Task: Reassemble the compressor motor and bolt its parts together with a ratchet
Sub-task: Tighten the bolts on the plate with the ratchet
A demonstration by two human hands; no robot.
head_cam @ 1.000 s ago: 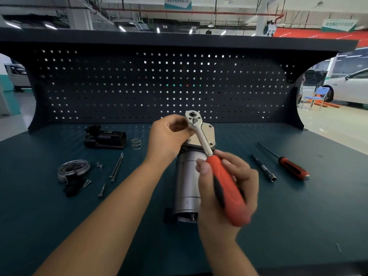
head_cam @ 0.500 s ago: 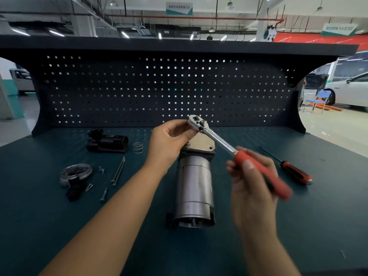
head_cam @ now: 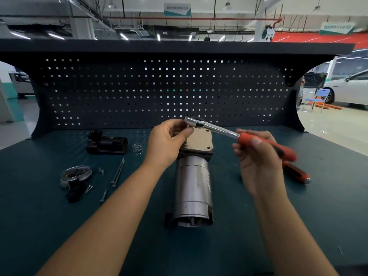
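Motor [head_cam: 192, 188]: lies at frame centre on the bench [head_cam: 258, 226], silver can toward the lower edge, plate [head_cam: 200, 140] at the far end.
Ratchet [head_cam: 221, 129]: head over the plate's upper left corner, shaft running right and slightly down to the orange handle.
Left hand [head_cam: 167, 140]: fingers and thumb curled, pinching at the ratchet head.
Right hand [head_cam: 256, 162]: clasps the orange handle, right of the motor, raised off the bench.
Screwdriver [head_cam: 296, 173]: on the bench just beyond the right hand, partly hidden by it.
Left of motor: spring [head_cam: 137, 148], black housing [head_cam: 107, 145], two long bolts [head_cam: 118, 172] side by side, gauge [head_cam: 75, 174], small screws [head_cam: 101, 170].
Pegboard [head_cam: 159, 86] stands across the back.
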